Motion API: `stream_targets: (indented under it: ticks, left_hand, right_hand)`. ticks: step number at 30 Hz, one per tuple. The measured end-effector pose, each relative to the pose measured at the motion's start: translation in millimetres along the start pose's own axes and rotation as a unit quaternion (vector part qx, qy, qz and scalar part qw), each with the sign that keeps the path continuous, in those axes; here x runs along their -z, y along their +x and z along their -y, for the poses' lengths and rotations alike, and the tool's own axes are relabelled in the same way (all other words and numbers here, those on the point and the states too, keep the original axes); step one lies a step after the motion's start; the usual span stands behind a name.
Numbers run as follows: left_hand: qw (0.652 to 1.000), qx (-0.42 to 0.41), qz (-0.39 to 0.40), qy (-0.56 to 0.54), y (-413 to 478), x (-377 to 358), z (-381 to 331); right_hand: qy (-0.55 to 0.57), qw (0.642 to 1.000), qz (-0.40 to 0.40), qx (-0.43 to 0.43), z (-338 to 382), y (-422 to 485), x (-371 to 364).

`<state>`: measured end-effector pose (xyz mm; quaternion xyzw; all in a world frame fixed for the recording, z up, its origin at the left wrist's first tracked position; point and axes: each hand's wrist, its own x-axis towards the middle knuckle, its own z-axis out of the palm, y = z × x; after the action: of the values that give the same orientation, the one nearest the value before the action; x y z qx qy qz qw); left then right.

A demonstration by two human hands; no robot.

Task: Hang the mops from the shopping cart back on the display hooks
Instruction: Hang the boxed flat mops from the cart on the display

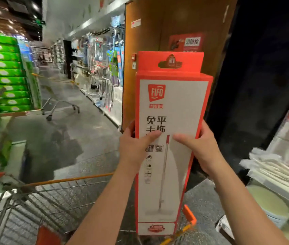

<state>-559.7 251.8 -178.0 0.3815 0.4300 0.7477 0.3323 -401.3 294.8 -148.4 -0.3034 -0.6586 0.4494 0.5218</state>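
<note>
Fingers [150,137] of both hands are clamping the mop box [172,103] at about mid-height. The left hand [133,147] is gripping its left edge and the right hand [202,149] its right edge. Each thumb is lying flat across the white front while the rest are curling round behind, out of sight.

Far down the aisle, the display wall [103,68] is showing rows of hanging cleaning tools, well apart from the box. Its hooks are too blurred to pick out. Closer in, the shopping cart [69,179] is sitting under the forearms. The box is standing upright above the cart's far right corner, in front of a wooden panel [149,23].

Being a long, flat carton, the box is probably going to feel stiff and fairly light, but unwieldy at the ends. Its printed card looks smooth, so gripping the edges seems wiser than pressing on the faces. A hard squeeze would likely dent it.

At the top, the red hang tab [189,59] is sticking up, a single thin layer that could crease or tear if it takes a jolt. Its cut-out [170,63] is what has to go over a hook. One hand low bearing the weight and the other steering just under the tab looks like the safest hold.
</note>
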Motion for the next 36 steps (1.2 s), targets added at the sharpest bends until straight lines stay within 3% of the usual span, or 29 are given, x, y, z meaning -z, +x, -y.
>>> stream_targets:
  ticks: [8, 18, 26, 36]
  left_hand:
    - [0.993, 0.017, 0.102, -0.061, -21.9, -122.2, 11.8]
    - [0.972, 0.056, 0.217, -0.076, -64.7, -285.5, 51.8]
    - [0.955, 0.088, 0.266, -0.099, -104.9, -404.1, 87.5]
    - [0.944, 0.087, 0.311, -0.071, -108.4, -496.7, 117.5]
  right_hand:
    - [-0.035, 0.991, -0.122, 0.045, 20.9, -24.2, 112.8]
    - [-0.045, 0.97, -0.238, 0.029, 30.9, -59.7, 275.9]
    - [-0.098, 0.948, -0.301, 0.02, 34.5, -81.0, 398.2]
    - [-0.097, 0.93, -0.354, 0.007, 24.1, -79.7, 483.7]
